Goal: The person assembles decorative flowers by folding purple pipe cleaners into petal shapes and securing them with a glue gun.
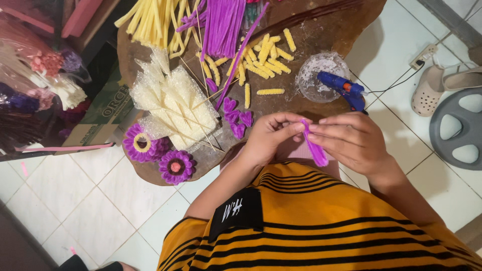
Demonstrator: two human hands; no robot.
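— What are the hands doing?

— The left hand [268,135] and right hand [351,140] meet just past the near edge of the bench [331,30], over the person's lap. Both pinch one folded purple pipe cleaner [314,148] between thumb and fingertips; its looped end hangs down towards the striped shirt.

— What lies close by on the bench?

— Just beyond the left hand, a few small purple petal loops [237,118]. Beyond the right hand, a blue glue gun [344,89] rests against a clear plastic dish [319,75], near the right edge.

— And farther off?

— Short yellow pieces [266,57] are scattered mid-bench, and long yellow and purple stems [221,22] lie at the far edge. Two finished purple flowers [158,155] sit at the near left corner, beside a heap of cream wrapping [170,100].
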